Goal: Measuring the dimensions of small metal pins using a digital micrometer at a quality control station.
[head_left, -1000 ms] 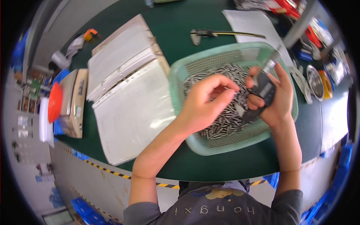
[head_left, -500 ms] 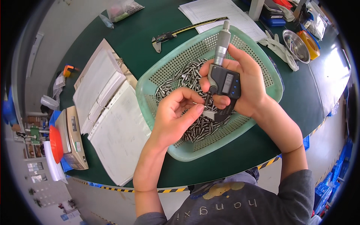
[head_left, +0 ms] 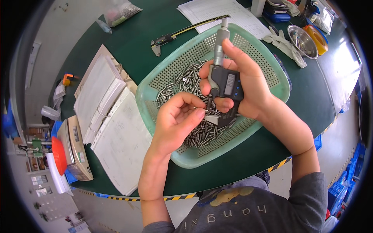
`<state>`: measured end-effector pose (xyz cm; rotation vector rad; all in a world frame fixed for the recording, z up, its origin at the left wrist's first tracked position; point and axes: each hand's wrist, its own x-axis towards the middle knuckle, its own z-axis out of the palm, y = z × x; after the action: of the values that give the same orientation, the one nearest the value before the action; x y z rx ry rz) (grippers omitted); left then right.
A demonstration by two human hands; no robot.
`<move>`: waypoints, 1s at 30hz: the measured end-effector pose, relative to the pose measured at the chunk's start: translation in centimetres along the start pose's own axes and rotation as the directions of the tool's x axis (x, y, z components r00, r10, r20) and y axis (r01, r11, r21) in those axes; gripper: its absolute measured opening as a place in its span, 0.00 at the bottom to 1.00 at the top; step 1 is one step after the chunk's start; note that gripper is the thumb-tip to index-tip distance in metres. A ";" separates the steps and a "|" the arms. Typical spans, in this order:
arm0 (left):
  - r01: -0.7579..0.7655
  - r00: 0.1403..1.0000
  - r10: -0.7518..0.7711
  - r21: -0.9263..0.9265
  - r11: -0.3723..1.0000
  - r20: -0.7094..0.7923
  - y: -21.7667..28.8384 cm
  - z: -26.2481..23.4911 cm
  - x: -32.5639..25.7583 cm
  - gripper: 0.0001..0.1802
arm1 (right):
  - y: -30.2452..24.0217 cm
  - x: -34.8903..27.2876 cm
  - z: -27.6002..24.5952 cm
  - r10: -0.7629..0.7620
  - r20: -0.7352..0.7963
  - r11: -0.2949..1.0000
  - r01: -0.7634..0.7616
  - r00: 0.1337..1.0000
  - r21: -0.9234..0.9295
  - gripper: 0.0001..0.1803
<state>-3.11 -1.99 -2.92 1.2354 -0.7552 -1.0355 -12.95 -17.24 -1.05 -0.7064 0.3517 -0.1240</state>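
At the centre of the frame the right hand (head_left: 248, 83) grips a digital micrometer (head_left: 223, 79) upright over the green basket (head_left: 272, 73); the left hand (head_left: 176, 120) pinches one small metal pin (head_left: 202, 109) at its jaws; measuring looks under way, with a heap of pins (head_left: 182, 83) seemingly left in the basket on the green tabletop (head_left: 128, 35).

Basket (head_left: 268, 73): pale-green perforated plastic, matt. Pins (head_left: 182, 83): shiny metal. Micrometer (head_left: 225, 83): dark plastic body, metal thimble. Table (head_left: 128, 35): matt green.
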 end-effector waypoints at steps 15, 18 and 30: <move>0.053 0.998 -0.053 0.033 0.998 0.012 -0.1 -0.2 -0.2 0.07 | 0.3 0.0 0.3 -0.030 0.025 0.998 0.031 0.999 -0.054 0.32; 0.048 0.999 -0.048 0.039 0.998 -0.009 -0.1 -0.2 -0.3 0.07 | 0.2 -0.1 0.6 -0.051 -0.010 0.995 0.050 0.999 -0.086 0.32; 0.040 0.999 -0.039 -0.017 0.999 0.019 -0.5 -0.4 -0.3 0.07 | 0.0 -0.2 0.3 0.036 0.007 0.996 -0.036 0.999 0.086 0.32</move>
<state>-3.02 -1.55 -3.48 1.2316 -0.7373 -1.0848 -13.04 -17.04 -0.82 -0.6148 0.3514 -0.1022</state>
